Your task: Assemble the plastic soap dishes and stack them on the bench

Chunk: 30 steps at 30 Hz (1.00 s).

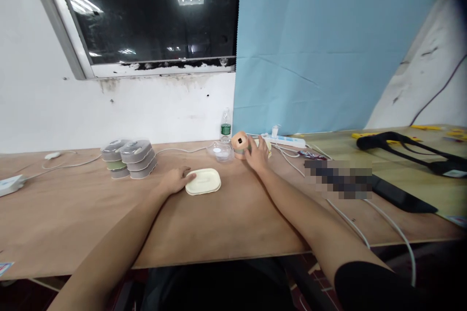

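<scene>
My left hand point(175, 180) is at the left end of a flat cream plastic container or lid point(203, 181) with rounded corners. The thumb lies on its top edge, and the other fingers curl beside it on the table. Farther back, my right hand point(258, 154) reaches to an orange-tan block-like object point(240, 141) with a dark square mark on its face. The thumb side touches or nearly touches it, with the fingers spread. A pale yellowish item point(269, 146) shows partly behind those fingers. Clear plastic pieces point(221, 151) lie left of the orange-tan object.
Stacked grey and green lidded containers point(136, 158) stand to the left. A clear bottle point(225, 129) stands by the wall. A white power strip point(286, 141) and cables lie behind my right hand. At right are a black flat device point(399, 193) and a black strap-like frame point(408, 148).
</scene>
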Motion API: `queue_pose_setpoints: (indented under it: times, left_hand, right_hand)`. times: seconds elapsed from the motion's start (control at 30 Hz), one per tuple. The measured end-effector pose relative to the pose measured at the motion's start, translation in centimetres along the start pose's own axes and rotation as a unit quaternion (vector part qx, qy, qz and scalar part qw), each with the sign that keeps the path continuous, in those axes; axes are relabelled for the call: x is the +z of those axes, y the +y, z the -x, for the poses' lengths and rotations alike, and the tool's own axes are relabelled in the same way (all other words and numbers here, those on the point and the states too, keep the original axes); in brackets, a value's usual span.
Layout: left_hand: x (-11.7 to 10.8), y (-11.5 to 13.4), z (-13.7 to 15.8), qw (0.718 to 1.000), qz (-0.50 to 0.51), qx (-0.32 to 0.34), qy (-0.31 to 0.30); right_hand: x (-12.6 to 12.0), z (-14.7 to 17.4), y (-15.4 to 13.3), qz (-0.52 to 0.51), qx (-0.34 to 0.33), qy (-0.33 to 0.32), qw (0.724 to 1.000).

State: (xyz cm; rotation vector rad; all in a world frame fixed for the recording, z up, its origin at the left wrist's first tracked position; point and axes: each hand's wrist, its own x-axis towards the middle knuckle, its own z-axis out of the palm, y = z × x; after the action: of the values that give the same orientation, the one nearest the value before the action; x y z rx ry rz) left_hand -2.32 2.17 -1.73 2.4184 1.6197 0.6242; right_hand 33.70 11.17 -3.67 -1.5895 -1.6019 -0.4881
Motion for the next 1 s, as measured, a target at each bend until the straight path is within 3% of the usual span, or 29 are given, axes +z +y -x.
queue_pose_setpoints:
  times: [0.2, 0.37, 0.7, 1.0]
  left_hand:
    - [-0.42, 0.04, 0.11, 0.999, -0.032, 0.009, -0.043]
    - [-0.13, -0.36, -0.09, 0.998, -0.045, 0.010, -0.046]
    - [0.24, -0.86, -0.23, 0.998, -0.044, 0.021, -0.049]
    - [0.19, -0.84, -0.22, 0.997, -0.044, 0.025, -0.051]
  right_hand:
    - [0.18, -0.12, -0.20, 0.025, -0.008, -0.031, 0.999]
    - [-0.01, -0.17, -0.42, 0.043, -0.020, -0.039, 0.998]
    - [-0.13, -0.21, -0.59, -0.028, -0.051, -0.020, 0.998]
    - [-0.04, 0.05, -0.81, -0.012, -0.060, -0.053, 0.997]
